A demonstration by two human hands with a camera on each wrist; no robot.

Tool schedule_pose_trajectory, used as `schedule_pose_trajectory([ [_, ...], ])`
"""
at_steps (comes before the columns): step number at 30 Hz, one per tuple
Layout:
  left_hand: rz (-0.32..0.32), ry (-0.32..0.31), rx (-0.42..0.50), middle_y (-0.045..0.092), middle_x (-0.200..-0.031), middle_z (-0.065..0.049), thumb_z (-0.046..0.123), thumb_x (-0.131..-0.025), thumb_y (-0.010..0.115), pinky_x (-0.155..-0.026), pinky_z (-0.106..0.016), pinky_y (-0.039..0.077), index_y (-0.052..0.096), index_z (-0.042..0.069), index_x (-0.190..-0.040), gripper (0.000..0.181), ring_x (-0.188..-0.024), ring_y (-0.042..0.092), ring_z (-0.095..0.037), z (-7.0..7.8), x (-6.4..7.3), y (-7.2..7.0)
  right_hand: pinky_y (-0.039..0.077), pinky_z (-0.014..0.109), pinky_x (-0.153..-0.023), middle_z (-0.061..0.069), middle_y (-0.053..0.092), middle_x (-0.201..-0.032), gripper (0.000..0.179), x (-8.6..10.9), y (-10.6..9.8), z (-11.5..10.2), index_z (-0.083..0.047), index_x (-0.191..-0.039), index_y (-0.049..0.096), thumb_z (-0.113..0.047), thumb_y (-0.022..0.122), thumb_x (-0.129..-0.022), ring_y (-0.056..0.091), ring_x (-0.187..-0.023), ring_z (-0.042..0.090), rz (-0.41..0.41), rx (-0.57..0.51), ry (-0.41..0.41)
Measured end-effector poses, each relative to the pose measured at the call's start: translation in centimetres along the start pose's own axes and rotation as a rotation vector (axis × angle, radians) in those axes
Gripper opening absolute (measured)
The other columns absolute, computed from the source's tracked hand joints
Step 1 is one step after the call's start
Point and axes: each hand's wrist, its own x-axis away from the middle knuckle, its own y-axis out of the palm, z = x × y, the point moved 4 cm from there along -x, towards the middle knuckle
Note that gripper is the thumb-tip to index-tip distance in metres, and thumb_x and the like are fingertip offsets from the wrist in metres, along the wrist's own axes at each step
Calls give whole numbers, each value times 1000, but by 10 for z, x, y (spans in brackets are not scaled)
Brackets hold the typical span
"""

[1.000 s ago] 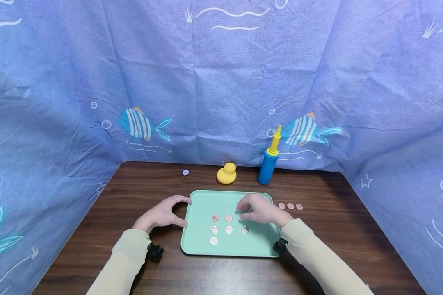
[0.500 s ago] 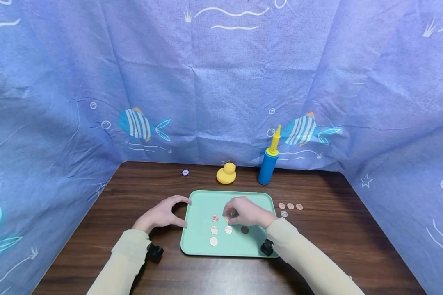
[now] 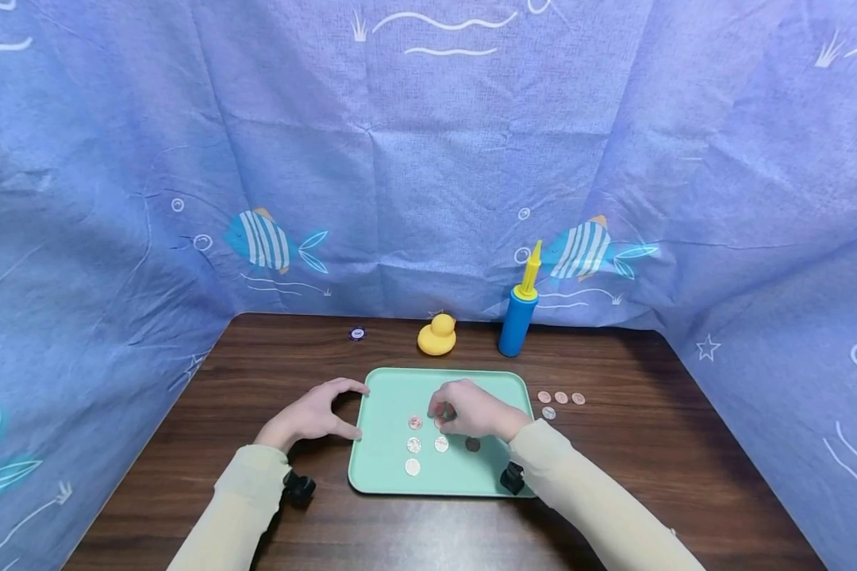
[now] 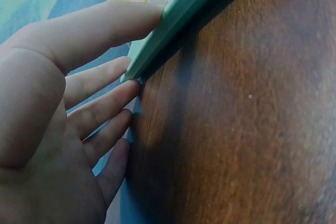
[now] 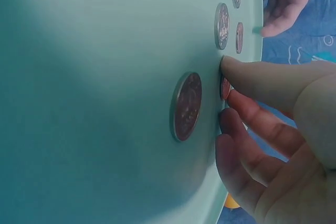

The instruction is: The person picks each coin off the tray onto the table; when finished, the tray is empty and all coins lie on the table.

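Note:
A mint-green tray (image 3: pixel 393 385) lies on the dark wooden table, with several coins on it. At its left rim, my left hand (image 3: pixel 314 412) touches the edge with thumb and fingertips, fingers spread and relaxed. Over the tray's middle my right hand (image 3: pixel 474 408) has thumb and index finger at opposite edges of a copper coin (image 5: pixel 225 88), pinching it low against the tray; the fingers partly cover it. Left of it lies another copper coin (image 3: pixel 416 423). Below are silver coins (image 3: pixel 441 444), and one coin (image 3: pixel 473 445) sits in the right hand's shadow.
Right of the tray are a row of three copper coins (image 3: pixel 560 398) and a silver coin (image 3: pixel 548 413) on the table. Behind the tray stand a yellow rubber duck (image 3: pixel 436 336), a blue hand pump (image 3: pixel 517 321) and a poker chip (image 3: pixel 357 334). A blue fish-print cloth (image 3: pixel 414 182) hangs behind.
My right hand has moved left across the tray to the copper coin, and a silver coin right of the tray has come into sight. My left hand stays at the rim.

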Motion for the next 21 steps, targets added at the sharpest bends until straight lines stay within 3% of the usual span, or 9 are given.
schedule_pose_trajectory([
  [21, -1, 0, 9, 46, -160, -12, 28, -78, 95, -116, -64, 36, 64, 24, -141, 71, -150, 37, -41, 2, 2, -1, 53, 25, -75, 1, 74, -88, 13, 2, 0, -4, -8, -101, 79, 0, 80, -91, 62, -79, 12, 1, 20, -1],
])
